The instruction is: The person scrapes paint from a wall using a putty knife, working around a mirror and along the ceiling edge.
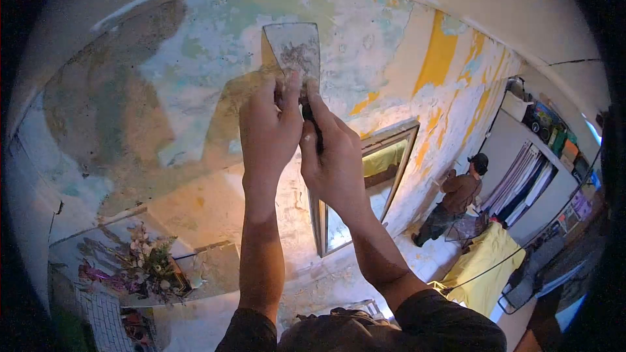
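Both of my hands are raised in front of the patchy wall (365, 52), gripping one scraper (297, 45). Its wide metal blade points up and is smeared with grey residue. My right hand (334, 153) is wrapped round the dark handle, which shows only in part between the fingers. At the narrow lower part of the blade, the fingers and thumb of my left hand (268, 124) are closed on the tool. Shadows of my arms and the scraper fall on the wall to the left. Flaking paint, bare plaster and yellow strips cover that wall.
A framed mirror (412, 140) leans below my right hand. To the right, a person (456, 192) in a dark cap stands by the wall. Behind them is a wardrobe (499, 130) with hanging clothes. A yellow cloth (486, 267) covers something nearby. Flowers (153, 257) lie at lower left.
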Action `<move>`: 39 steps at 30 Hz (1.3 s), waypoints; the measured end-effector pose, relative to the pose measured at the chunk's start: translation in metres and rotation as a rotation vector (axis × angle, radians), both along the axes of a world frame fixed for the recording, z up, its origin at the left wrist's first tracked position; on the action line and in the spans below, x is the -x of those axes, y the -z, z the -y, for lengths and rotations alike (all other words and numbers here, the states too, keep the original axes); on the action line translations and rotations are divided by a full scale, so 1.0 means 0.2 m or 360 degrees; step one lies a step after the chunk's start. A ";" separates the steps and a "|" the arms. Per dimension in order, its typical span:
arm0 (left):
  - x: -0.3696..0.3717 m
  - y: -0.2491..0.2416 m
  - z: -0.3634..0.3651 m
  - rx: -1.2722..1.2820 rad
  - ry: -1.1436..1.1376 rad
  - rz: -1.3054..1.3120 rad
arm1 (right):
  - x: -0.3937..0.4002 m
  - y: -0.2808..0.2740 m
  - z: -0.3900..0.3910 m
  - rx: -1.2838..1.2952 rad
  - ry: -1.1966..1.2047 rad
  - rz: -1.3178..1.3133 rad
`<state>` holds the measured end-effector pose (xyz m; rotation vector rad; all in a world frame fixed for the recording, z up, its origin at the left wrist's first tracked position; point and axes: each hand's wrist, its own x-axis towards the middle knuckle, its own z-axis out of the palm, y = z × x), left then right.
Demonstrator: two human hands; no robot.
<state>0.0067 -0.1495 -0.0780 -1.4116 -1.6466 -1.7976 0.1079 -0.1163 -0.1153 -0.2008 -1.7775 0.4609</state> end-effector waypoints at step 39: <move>0.06 0.14 0.21 0.0016 0.0058 0.0082 | 0.04 -0.13 0.07 -0.0122 0.0115 -0.0036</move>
